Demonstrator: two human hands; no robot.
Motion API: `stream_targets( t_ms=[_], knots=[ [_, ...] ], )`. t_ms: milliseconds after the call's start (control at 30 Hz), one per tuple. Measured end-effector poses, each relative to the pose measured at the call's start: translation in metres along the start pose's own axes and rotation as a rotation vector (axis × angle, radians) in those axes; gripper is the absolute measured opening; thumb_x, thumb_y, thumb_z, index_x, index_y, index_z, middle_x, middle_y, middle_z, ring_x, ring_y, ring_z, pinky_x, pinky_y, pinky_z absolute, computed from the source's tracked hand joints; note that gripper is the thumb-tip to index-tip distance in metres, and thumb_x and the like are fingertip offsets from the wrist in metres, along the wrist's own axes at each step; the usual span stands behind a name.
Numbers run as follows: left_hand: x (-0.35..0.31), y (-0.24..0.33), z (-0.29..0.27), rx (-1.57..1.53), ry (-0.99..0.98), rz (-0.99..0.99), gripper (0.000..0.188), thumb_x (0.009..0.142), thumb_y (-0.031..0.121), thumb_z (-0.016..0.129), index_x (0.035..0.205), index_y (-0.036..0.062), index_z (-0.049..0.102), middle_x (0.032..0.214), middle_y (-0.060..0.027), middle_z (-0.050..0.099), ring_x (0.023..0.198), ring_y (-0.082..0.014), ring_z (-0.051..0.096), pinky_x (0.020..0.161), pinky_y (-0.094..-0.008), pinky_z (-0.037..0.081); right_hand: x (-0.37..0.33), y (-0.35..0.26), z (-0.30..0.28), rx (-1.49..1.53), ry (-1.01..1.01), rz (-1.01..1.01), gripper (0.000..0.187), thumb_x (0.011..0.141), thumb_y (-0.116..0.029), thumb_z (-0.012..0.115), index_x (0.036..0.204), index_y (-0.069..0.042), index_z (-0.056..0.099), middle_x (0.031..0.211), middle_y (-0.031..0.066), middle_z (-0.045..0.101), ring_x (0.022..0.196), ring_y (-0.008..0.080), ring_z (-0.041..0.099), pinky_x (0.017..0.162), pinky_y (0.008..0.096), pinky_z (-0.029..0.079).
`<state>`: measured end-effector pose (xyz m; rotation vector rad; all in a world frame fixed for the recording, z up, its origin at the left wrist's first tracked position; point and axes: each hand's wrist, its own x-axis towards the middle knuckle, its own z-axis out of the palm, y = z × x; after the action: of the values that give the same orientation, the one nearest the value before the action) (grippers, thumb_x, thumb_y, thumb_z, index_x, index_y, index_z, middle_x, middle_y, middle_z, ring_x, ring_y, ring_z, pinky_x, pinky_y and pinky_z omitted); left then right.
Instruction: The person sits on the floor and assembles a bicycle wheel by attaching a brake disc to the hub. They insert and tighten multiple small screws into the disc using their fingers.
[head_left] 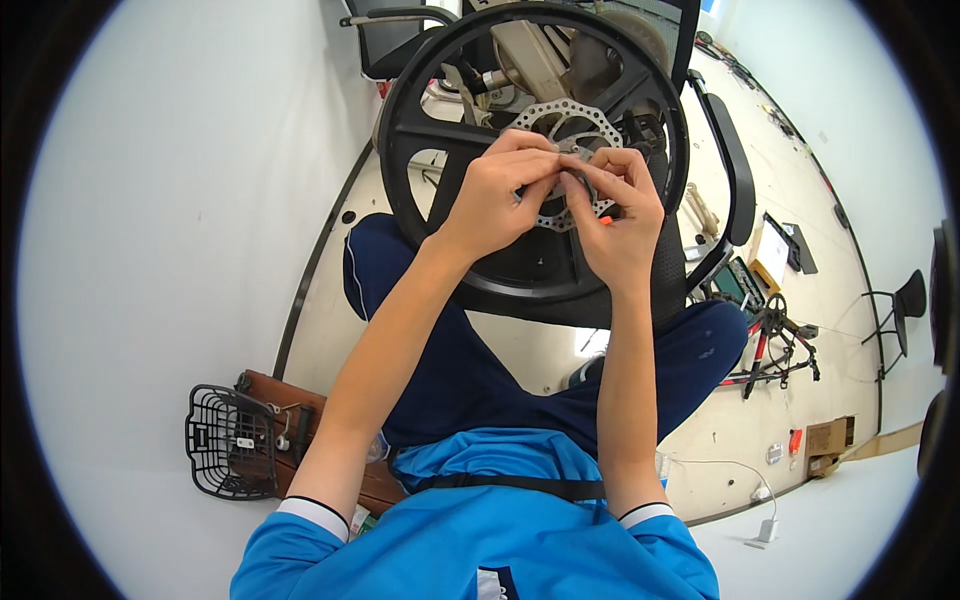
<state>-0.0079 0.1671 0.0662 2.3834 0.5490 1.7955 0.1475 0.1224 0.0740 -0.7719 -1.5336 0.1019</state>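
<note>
A large black spoked wheel [397, 190] lies flat in front of me on a black chair. At its hub sits a silver brake disc [603, 125] with a ring of small holes, partly covered by my fingers. My left hand [500, 195] and my right hand [622, 205] meet over the disc's centre. Both have thumb and fingers pinched together, with the fingertips touching or nearly so. Whatever they pinch is hidden or too small to make out. A small orange piece [606, 220] shows beside my right palm.
The chair's armrest [735, 160] curves along the right of the wheel. Farther right, a bike frame [775, 345], an open green case [738, 285] and a cardboard box [830, 440] are on the floor. At lower left a black basket [230, 430] adjoins a brown wooden surface [262, 388].
</note>
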Motion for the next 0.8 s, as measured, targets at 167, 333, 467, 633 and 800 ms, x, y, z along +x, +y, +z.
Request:
stream_targets(
  t_ms=[167,333,467,633,800],
  knots=[
    [0.000,-0.002,0.005,0.032,0.148,-0.068,0.024,0.068,0.001,0.081,0.092,0.0020,0.078,0.084,-0.0088,0.074,0.085,-0.0227,0.066,0.071,-0.0329,0.056,0.001,-0.001,0.011,0.128,0.054,0.125,0.020,0.075,-0.001,0.084,0.094,0.001,0.077,0.089,0.0064,0.066,0.068,0.0091,0.059,0.059,0.0215,0.049],
    [0.003,-0.004,0.006,0.071,0.157,-0.065,0.023,0.066,0.001,0.082,0.088,0.0022,0.076,0.081,-0.0080,0.072,0.085,-0.0231,0.066,0.073,-0.0324,0.055,-0.003,0.000,0.015,0.168,0.115,0.200,0.017,0.078,0.000,0.083,0.093,0.003,0.076,0.089,0.0061,0.066,0.066,0.0088,0.061,0.060,0.0218,0.052],
    [0.000,-0.004,0.001,0.106,0.088,-0.037,0.023,0.070,0.000,0.080,0.093,0.0023,0.076,0.090,-0.0070,0.071,0.093,-0.0241,0.065,0.082,-0.0343,0.054,-0.003,0.006,0.013,0.092,0.049,0.072,0.011,0.083,0.003,0.078,0.093,0.004,0.076,0.090,0.0058,0.067,0.069,0.0086,0.063,0.061,0.0214,0.053],
    [-0.012,-0.014,-0.003,0.277,-0.045,-0.013,0.022,0.074,0.003,0.080,0.096,0.0041,0.076,0.103,-0.0064,0.068,0.102,-0.0268,0.060,0.087,-0.0368,0.052,-0.002,0.002,0.007,0.131,0.063,0.135,0.010,0.085,0.005,0.075,0.095,0.005,0.075,0.092,0.0062,0.067,0.073,0.0098,0.066,0.063,0.0213,0.054],
    [-0.016,-0.013,0.007,0.300,0.027,-0.015,0.018,0.077,0.003,0.079,0.094,0.0030,0.076,0.104,-0.0069,0.066,0.102,-0.0271,0.058,0.087,-0.0370,0.051,-0.003,0.007,-0.001,0.214,0.103,0.185,0.010,0.086,0.006,0.074,0.097,0.006,0.074,0.094,0.0063,0.066,0.073,0.0098,0.066,0.063,0.0213,0.054]
  ],
)
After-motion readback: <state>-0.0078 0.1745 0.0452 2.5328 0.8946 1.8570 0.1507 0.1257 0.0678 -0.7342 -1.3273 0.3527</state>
